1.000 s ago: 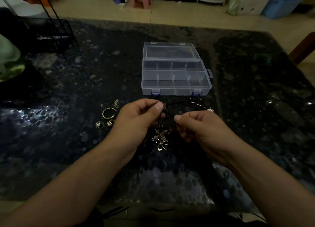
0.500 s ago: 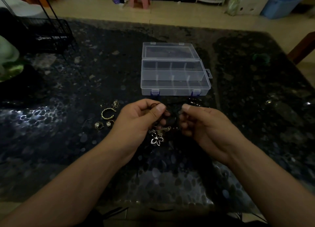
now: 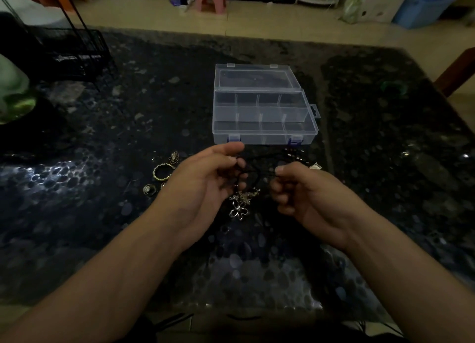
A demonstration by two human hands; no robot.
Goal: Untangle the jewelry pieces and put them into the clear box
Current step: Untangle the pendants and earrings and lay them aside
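The step in hand is working the knot out of the black cord (image 3: 253, 171), and it looks best done slowly: hold one loop steady, feed slack toward the tangle, and lift strands apart rather than pull, since a hard tug would likely tighten it and jerk the flower pendant (image 3: 239, 210) hanging below. Once free, each piece can go into one compartment of the box (image 3: 262, 136), which sits open on the counter (image 3: 385, 162) just beyond the knuckles, its compartments apparently bare.

The left hand (image 3: 205, 180) is turned palm inward, fingers curled, pinching a cord loop at its fingertips. The right hand (image 3: 300, 188) faces it, close by, fingers bent and pinching the cord's other side. Both forearms reach in from the near edge. The rings (image 3: 162, 171) lie loose on the counter just left of the left hand.
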